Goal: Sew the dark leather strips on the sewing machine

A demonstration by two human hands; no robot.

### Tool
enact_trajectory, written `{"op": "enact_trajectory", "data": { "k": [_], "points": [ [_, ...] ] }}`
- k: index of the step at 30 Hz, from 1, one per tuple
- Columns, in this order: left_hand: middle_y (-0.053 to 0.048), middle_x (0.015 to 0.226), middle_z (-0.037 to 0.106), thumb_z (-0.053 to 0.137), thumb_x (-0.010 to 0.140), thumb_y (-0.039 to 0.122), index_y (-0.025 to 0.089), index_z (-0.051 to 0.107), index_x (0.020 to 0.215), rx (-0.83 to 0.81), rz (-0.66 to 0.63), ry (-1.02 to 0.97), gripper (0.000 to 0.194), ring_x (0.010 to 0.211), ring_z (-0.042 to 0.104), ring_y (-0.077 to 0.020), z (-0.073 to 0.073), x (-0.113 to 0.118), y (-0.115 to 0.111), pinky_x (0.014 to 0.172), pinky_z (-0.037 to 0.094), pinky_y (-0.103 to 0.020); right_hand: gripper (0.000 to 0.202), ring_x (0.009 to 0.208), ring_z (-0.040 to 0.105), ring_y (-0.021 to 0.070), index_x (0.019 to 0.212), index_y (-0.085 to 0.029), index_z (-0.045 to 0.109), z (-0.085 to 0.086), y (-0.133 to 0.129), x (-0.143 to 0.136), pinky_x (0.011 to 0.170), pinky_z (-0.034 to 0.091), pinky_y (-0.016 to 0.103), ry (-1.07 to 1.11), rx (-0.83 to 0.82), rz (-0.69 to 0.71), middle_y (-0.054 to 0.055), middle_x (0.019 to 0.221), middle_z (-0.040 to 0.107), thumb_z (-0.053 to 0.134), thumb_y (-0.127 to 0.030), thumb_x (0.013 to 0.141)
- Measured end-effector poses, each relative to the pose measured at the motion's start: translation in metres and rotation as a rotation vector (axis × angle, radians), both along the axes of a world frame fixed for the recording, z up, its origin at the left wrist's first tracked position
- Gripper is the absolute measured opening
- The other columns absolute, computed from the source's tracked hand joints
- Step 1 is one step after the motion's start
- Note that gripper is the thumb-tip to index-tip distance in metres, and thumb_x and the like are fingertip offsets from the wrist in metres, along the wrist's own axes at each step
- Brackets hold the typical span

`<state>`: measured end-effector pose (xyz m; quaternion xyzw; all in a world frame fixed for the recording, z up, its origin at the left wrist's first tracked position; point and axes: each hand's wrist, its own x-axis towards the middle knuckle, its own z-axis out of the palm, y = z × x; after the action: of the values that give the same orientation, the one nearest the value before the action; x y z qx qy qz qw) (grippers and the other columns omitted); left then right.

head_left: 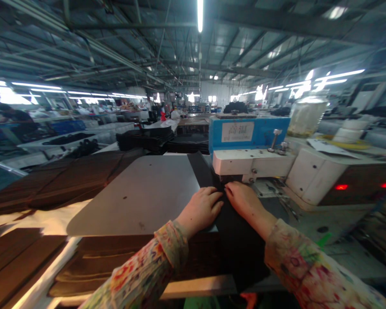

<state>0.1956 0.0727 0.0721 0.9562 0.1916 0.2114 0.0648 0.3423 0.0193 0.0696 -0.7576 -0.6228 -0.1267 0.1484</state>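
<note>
A long black strip of material (241,240) runs from the table's front edge past the white arm of a blue-and-white machine (249,135) and onto a grey metal plate (148,193). My left hand (203,208) is closed on the strip's left side, with fingers curled and fingertips pressed on it. Close beside it, my right hand (244,199) pinches the strip's right side just below the machine's arm. Both hands' fingertips nearly meet. What lies under the machine's arm is partly hidden by shadow and my right hand.
Brown material lies in stacks (61,176) on the left, with more piled under the plate's front edge. Black pieces (144,139) are stacked behind the plate. A jar (309,116) and a white spool (350,131) stand on the right. A person (16,120) is at far left.
</note>
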Motion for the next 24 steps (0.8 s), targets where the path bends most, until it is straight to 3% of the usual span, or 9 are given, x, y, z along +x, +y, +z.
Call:
{"op": "enact_trajectory", "data": {
  "k": [24],
  "points": [
    [-0.008,0.115,0.054,0.04,0.087,0.03,0.016,0.055,0.112,0.006,-0.046,0.025,0.032,0.107,0.048,-0.0188,0.0008,0.0009,0.0055,0.096,0.038,-0.032,0.023,0.083,0.058,0.0168,0.09,-0.015,0.06,0.003,-0.001,-0.0013,0.07,0.039,0.025,0.014,-0.02,-0.005,0.007,0.091,0.064,0.037,-0.019,0.087]
  ]
}}
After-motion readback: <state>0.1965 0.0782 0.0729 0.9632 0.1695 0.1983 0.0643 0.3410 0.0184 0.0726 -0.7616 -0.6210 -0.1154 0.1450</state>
